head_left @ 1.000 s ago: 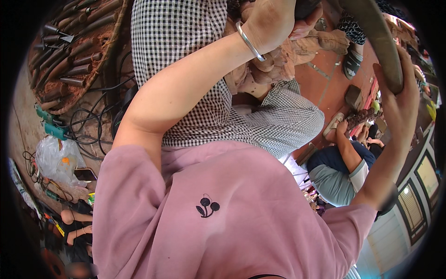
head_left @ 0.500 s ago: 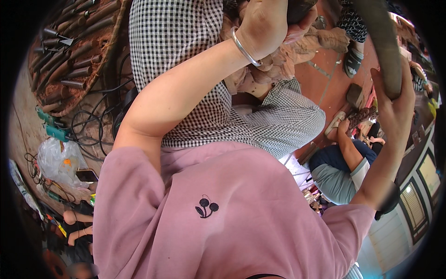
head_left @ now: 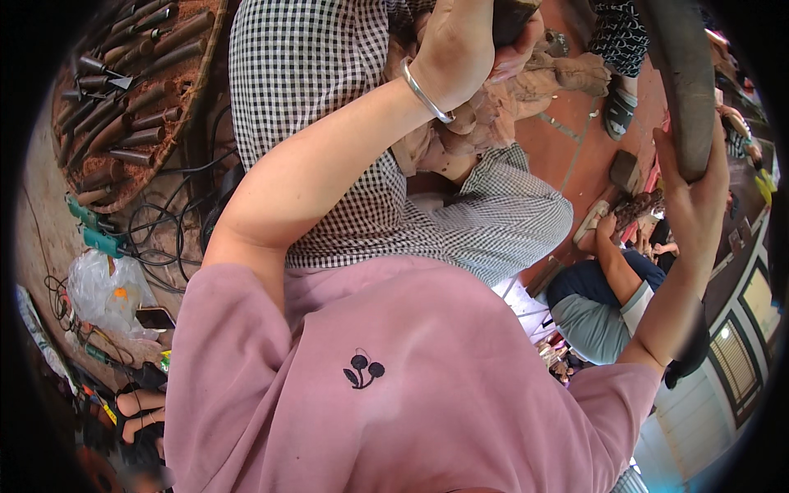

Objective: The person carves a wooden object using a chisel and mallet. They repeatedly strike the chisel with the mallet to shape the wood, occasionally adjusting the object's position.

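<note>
- Where the far edge of my checked lap (head_left: pixel 312 115) ended, the carved wood (head_left: pixel 575 72) jutted right; its underside was hidden, and weak bracing could have let it roll.
- The dark club (head_left: pixel 689 90) could have twisted loose, since my right hand (head_left: pixel 697 193) had it only by its near end.
- The dark piece (head_left: pixel 514 20) could have slid had my left hand (head_left: pixel 464 51) slackened; its upper part lay out of view.
- Left arm (head_left: pixel 296 189): elbow out left, forearm slanting across the lap, fingers curled round the dark piece.
- Right arm (head_left: pixel 670 304): raised out sideways, thumb and fingers forked around the club's butt, pinching it.
</note>
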Action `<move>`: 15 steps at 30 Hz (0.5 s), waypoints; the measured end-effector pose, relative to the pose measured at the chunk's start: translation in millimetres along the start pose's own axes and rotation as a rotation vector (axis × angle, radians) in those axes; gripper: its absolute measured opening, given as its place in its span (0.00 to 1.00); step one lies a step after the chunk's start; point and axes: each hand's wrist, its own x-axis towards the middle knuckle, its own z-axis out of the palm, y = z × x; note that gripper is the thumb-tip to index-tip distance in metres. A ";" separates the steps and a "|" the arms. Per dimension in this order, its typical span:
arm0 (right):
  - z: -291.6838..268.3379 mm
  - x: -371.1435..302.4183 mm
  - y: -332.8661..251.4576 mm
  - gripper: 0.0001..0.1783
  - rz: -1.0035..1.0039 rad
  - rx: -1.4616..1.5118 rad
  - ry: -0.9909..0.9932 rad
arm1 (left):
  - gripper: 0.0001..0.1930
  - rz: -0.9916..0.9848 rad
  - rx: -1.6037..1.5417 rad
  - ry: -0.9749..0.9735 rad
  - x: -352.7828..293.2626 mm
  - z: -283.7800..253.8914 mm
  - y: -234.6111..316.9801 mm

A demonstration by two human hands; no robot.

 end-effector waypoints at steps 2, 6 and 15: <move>-1.8 1.2 -0.6 0.31 -0.036 -0.042 -0.003 | 0.33 0.009 0.072 0.046 -5.8 6.4 7.3; -9.2 0.3 -7.2 0.28 -0.034 -0.063 -0.011 | 0.33 -0.050 0.001 -0.114 -1.2 -6.7 4.5; -2.9 5.0 -11.1 0.32 -0.138 -0.094 0.017 | 0.27 -0.113 -0.102 0.031 -6.0 -15.3 -3.6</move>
